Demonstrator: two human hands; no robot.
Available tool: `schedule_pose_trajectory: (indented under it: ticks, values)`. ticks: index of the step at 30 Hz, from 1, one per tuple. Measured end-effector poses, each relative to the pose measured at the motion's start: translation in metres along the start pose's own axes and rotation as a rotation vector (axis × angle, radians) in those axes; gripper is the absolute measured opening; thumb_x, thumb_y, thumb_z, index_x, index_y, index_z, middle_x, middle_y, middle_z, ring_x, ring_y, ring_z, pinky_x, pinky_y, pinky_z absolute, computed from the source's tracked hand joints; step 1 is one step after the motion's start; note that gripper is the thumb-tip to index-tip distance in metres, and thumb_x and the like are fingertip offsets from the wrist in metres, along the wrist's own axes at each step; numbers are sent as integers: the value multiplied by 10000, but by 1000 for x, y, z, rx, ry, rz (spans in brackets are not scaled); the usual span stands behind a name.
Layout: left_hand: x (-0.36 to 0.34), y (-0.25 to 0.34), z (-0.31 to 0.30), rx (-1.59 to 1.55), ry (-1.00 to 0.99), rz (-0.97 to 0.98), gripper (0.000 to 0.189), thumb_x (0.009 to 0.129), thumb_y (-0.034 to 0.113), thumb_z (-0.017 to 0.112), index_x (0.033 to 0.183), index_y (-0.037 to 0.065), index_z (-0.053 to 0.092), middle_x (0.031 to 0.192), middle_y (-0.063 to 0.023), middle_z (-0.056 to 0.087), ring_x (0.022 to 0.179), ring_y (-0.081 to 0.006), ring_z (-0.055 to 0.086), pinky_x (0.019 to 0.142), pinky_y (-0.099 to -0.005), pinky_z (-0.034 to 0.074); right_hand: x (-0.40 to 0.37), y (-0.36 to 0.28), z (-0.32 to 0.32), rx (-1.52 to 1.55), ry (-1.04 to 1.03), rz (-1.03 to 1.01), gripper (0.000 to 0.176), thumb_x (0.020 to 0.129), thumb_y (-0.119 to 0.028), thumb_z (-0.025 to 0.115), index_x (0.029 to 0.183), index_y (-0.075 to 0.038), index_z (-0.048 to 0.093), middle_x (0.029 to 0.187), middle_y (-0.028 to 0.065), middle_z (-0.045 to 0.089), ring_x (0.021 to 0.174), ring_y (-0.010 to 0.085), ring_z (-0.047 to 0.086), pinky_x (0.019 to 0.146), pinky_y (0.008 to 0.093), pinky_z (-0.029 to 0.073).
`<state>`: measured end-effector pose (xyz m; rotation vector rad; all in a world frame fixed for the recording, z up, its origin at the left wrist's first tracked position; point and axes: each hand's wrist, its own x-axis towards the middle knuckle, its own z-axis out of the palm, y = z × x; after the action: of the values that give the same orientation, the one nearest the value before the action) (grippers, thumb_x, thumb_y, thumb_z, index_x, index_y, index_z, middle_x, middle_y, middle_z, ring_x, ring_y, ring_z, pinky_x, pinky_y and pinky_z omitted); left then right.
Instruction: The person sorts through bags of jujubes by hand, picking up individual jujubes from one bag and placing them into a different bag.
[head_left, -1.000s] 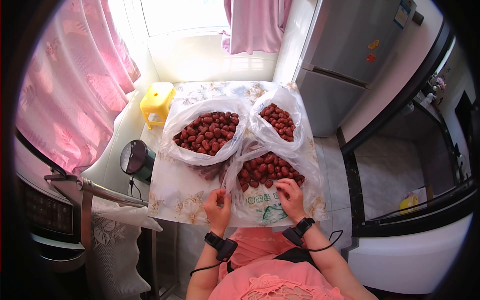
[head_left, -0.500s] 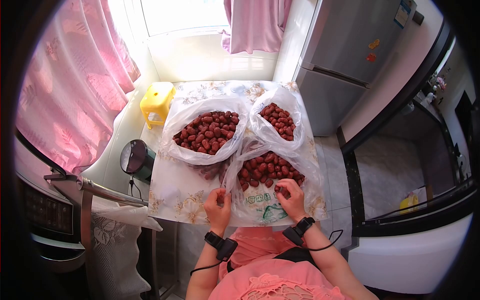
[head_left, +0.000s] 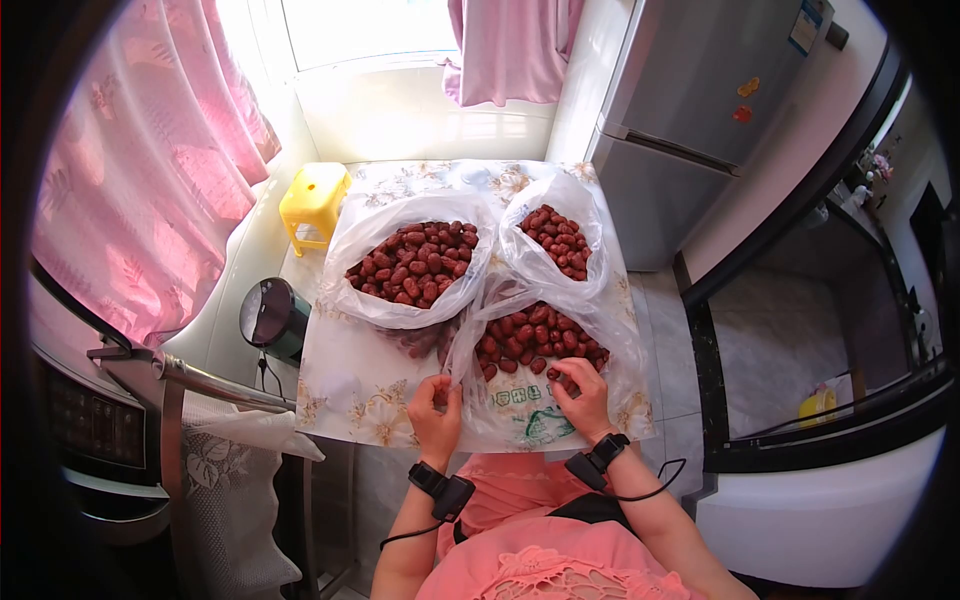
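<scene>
Left hand (head_left: 435, 408) pinched shut on the left edge of the near bag (head_left: 525, 412), thumb and fingers gripping the plastic; right hand (head_left: 584, 396) half curled, fingertips in among the dates (head_left: 535, 338) at the bag's near rim; grip on any one date cannot be told. Near bag sits open at the front edge of the table (head_left: 348, 375); big bag (head_left: 415, 263) and small bag (head_left: 558, 240) of dates behind it, touching; yellow stool (head_left: 314, 198) beside the table's far left corner.
</scene>
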<state>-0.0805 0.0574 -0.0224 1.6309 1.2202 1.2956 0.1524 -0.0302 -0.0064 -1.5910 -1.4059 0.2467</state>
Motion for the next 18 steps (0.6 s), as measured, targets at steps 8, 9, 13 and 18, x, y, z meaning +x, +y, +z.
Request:
schedule_pose_trajectory:
  ticks: [8,9,13,18]
  values:
    - [0,-1,0,-9,5,-6,137,848,31,718,970,7,660,760,-51,654,638,-129,598,613,-278,484,0,-1,1,8,27,8,308,814,0,710,1116,-54,676,1044,83,658,706,169,653,604,285,526]
    - [0,-1,0,-4,3,-3,136,849,32,719,969,8,660,758,-49,651,636,-128,594,611,-277,482,0,-1,2,8,27,8,308,814,0,710,1116,-54,676,1044,83,658,706,169,653,604,285,526]
    - [0,1,-1,-4,0,-3,134,850,34,720,968,10,660,751,-46,645,628,-126,581,604,-276,474,0,-2,2,15,41,27,260,814,-21,732,1062,-45,656,1013,76,662,695,170,648,598,283,521]
    - [0,0,0,-5,4,-4,134,851,38,721,966,9,659,747,-46,643,629,-127,582,604,-277,473,0,0,-1,-3,27,5,253,799,-80,797,983,-31,632,974,76,653,681,167,640,594,283,518]
